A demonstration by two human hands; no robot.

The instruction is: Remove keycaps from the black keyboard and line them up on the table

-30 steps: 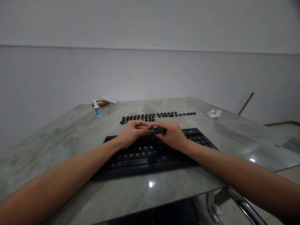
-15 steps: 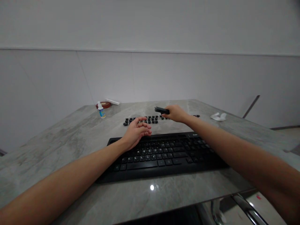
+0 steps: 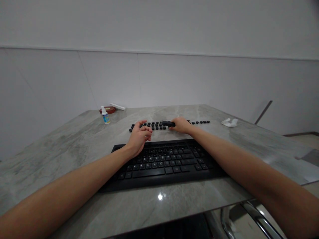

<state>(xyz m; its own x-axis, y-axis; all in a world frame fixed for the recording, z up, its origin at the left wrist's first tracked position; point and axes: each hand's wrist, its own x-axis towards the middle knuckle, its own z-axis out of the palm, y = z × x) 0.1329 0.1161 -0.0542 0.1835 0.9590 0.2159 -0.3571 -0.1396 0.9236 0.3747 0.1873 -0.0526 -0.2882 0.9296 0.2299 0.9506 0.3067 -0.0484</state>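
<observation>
Grey desk: black keyboard; left hand, fingers apart; right hand, clamped on dark tool, hiding some keycaps; bottle; white wad.

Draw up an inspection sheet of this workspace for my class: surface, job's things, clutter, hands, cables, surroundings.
Surface: grey marbled tabletop, glossy, reflecting a light.
Job's things: black keyboard, partly hidden by the arms; small black pieces in rows beyond it; dark tool.
Clutter: labelled bottle, reddish-brown item and white strip at far left; crumpled white item at right.
Hands: left hand loosely curled, nothing seen in it; right hand grips the dark tool near the rows.
Cables: nothing seen.
Surroundings: pale wall behind; shiny metal tubing at lower right.
</observation>
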